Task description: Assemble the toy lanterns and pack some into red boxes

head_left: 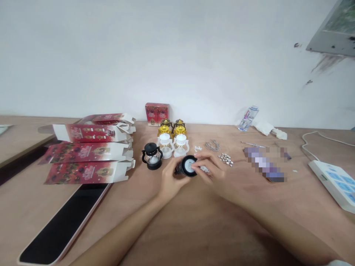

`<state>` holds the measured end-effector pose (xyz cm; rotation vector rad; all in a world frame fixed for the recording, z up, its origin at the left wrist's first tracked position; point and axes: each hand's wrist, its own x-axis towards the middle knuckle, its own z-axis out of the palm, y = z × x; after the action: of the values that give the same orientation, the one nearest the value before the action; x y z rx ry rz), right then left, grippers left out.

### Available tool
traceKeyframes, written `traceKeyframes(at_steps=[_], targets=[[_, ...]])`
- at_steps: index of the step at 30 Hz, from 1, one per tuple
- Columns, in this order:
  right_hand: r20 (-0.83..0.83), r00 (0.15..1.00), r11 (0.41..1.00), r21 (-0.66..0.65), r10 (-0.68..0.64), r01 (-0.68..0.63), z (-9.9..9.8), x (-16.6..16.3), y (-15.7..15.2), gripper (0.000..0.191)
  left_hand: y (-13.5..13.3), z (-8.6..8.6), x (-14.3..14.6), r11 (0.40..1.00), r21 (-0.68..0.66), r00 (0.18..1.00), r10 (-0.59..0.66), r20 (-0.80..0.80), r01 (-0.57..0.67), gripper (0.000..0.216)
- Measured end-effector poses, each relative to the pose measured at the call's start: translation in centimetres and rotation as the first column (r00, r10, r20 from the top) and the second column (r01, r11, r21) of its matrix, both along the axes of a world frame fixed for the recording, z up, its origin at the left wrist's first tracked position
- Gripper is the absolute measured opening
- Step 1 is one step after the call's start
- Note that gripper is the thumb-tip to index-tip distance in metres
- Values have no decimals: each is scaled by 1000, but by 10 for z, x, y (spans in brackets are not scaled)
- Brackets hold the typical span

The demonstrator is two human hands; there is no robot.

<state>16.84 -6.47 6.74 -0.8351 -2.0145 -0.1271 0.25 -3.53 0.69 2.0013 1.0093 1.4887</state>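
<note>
My left hand (169,180) is closed around a small black lantern (186,166), held on its side with its round base turned toward me. The fingers of my right hand (211,168) pinch at that base, touching its rim. A second black lantern (152,156) stands upright just left of my hands. Behind it stand two white lanterns (173,145) and gold ones (172,128).
Flat red-and-white cartons (90,149) are stacked at the left, above a dark pink-edged panel (65,223). Small silver button cells (225,159), wire hooks (212,146), white bits (198,148), a plastic bottle (248,118), two red boxes (156,112) and a white power strip (334,183) lie around.
</note>
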Motion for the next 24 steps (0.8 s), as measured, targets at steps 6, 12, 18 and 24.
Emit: traceKeyframes(at_steps=[6,12,18,24], targets=[[80,997,974,227,-2,-16,-12,2,6,15,0,-2,-1,1000,-6,1000,2,1,-2,45],[119,991,991,114,56,-70,-3,7,2,16,0,-1,-2,1000,21,1000,-19,-17,19,43],[101,986,991,-38,129,-126,2,9,3,16,1,1,-1,1000,11,1000,13,-14,-12,39],[33,977,969,-138,210,-203,0,13,9,15,2,0,-2,998,32,998,57,-38,-56,42]])
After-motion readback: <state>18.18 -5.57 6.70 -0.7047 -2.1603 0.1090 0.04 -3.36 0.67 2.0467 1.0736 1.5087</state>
